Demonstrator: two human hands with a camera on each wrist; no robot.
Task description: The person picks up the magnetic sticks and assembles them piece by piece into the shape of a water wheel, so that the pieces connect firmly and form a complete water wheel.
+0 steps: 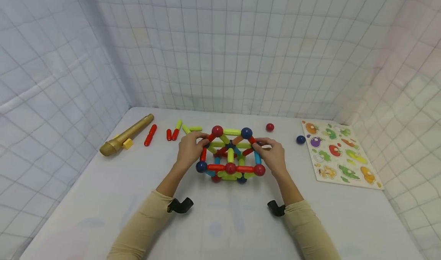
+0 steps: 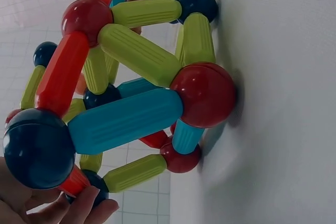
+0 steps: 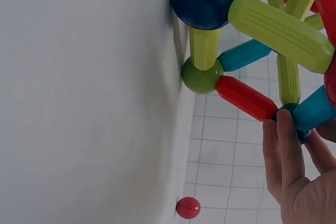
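Note:
A magnetic ball-and-stick frame of red and blue balls joined by red, lime and blue rods stands on the white table in the head view. My left hand grips its left side, near a blue ball and a red rod. On the right side my right hand holds it by a blue ball between thumb and fingers. The left wrist view shows fingertips on a red rod and a dark blue ball. In the right wrist view, fingers touch a blue ball; a green ball sits low on the frame.
Loose red rods and lime rods lie at the back left, near a gold tube with yellow blocks. A red ball and a blue ball lie at the back right. Beyond them is a vegetable puzzle board.

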